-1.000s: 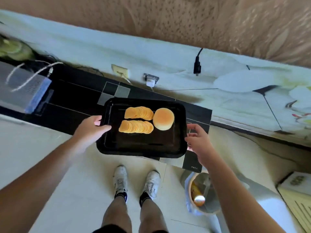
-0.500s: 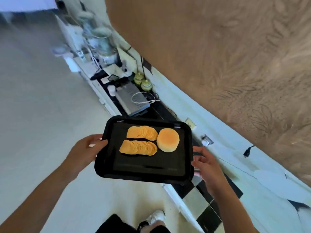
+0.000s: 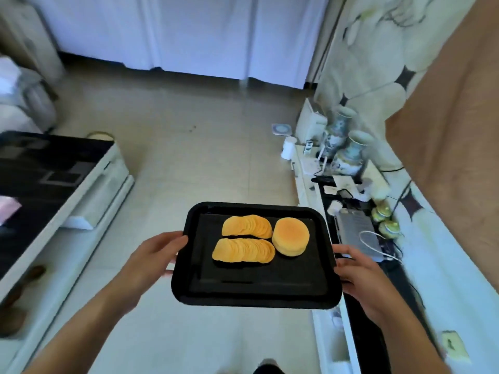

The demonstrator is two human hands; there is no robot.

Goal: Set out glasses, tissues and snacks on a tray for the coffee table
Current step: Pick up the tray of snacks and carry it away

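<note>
Left hand (image 3: pixel 155 256) grips the left rim of the black tray (image 3: pixel 253 292), thumb on top; right hand (image 3: pixel 356 271) clasps the right rim. Tray held level in mid-air, lower centre of frame. On its matte, round-cornered bed: two fanned rows of thin orange crisps (image 3: pixel 244 245) and a smooth round bun (image 3: pixel 290 240), touching. Step, as judged: carrying snacks toward the glossy dark coffee table (image 3: pixel 40 179) at left. No glasses or tissues aboard. Next calls for a level, steady set-down.

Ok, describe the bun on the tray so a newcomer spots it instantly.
Find the black tray held between the left hand and right hand. The bun sits far right, beside two chip rows: one thick, smooth golden disc, not thin overlapping slices.
</note>
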